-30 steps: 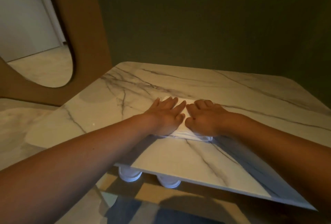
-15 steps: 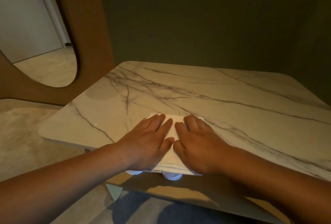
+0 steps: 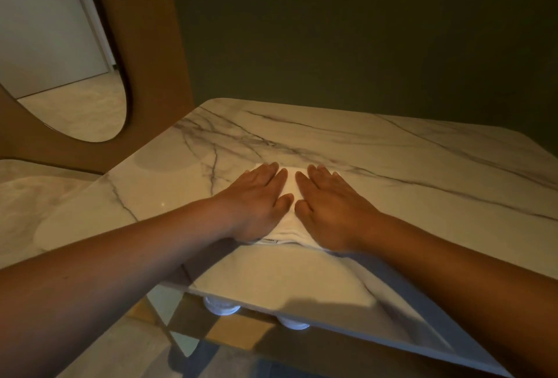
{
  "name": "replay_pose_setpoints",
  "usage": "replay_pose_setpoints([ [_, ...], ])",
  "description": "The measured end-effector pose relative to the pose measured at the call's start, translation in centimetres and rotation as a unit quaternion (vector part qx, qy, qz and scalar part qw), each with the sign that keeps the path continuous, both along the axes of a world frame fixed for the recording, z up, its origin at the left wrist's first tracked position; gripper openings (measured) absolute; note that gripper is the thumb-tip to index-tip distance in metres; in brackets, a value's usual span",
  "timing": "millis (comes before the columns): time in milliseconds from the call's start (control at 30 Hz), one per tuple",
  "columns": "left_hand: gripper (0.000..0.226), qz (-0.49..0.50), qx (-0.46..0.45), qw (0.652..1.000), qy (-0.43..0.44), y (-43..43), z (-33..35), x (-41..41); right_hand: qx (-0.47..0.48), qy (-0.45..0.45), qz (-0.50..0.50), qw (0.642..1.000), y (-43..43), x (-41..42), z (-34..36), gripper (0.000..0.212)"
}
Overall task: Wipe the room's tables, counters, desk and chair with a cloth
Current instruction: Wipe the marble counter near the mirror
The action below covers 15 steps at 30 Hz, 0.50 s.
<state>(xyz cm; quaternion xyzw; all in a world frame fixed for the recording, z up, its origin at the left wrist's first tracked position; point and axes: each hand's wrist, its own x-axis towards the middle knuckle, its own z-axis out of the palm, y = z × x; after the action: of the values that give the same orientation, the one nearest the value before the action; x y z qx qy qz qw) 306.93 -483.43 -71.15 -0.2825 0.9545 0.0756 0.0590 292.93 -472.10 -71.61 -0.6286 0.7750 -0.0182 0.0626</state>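
Left hand (image 3: 256, 196) and right hand (image 3: 332, 205) flat on folded white cloth (image 3: 288, 187), fingers (image 3: 273, 173) straight, close together, pressing, no clamp. Cloth under palms, mid marble bench (image 3: 422, 166). Wiping under way; bench expanse beyond fingertips likely unwiped; other furniture unseen.

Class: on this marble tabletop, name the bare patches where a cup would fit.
Bare marble tabletop lies beyond the fingertips toward the dark wall, right of the right hand, and left of the left hand. Crowded: the middle, both hands on the white cloth.
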Motion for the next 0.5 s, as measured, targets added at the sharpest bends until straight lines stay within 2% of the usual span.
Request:
replay_pose_setpoints([
  [233, 0.063, 0.000, -0.036, 0.999, -0.015, -6.2, -0.3, -5.3, -0.015, 0.004, -0.018, 1.000, -6.4, -4.6, -0.5, 0.065],
  [367, 0.062, 0.013, -0.034, 0.996, 0.080, -9.5, -1.1, -7.8, -0.028, -0.005, -0.034, 0.999, -10.0, -7.0, -0.7, 0.064],
  [500, 0.062, 0.017, -0.034, 0.995, 0.093, -12.9, -1.6, -10.5, -0.049, 0.019, -0.035, 0.998, -13.0, -9.2, -0.5, 0.062],
])
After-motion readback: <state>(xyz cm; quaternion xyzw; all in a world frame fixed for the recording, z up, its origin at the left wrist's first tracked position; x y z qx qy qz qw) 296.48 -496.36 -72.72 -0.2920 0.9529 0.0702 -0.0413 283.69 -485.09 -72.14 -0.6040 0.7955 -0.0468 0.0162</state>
